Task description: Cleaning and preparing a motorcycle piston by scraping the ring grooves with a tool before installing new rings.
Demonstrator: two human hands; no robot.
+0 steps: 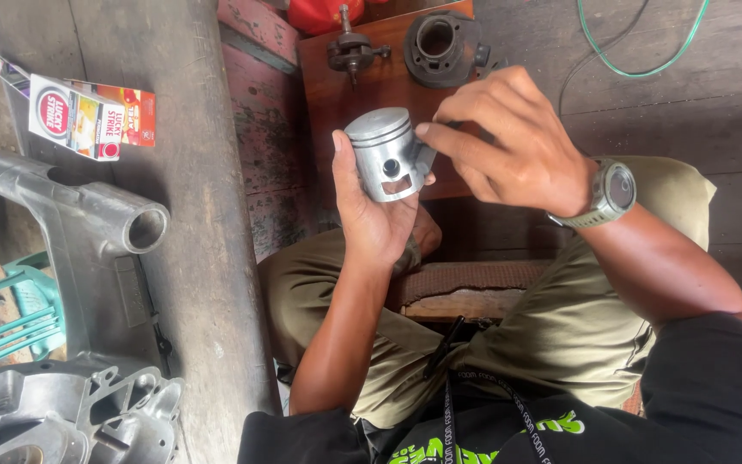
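Note:
A silver metal piston [386, 153] with a pin hole and a cut-out skirt rests in my left hand [374, 213], held upright in the palm with the thumb along its left side. My right hand [508, 142], with a grey watch on the wrist, hovers over the piston's right side, its fingertips pinched at the ring grooves. Whether anything small sits between those fingertips is not visible. Behind the hands, on a brown wooden board [337, 103], lie a dark engine cylinder [441, 47] and a crank part [352, 50].
A grey metal swingarm-like casting [88, 228] and an engine case [62, 417] lie on the left. Small cardboard boxes [88, 112] sit at upper left, a green plastic crate [10, 318] at the left edge. A green wire [637, 60] loops on the wooden floor.

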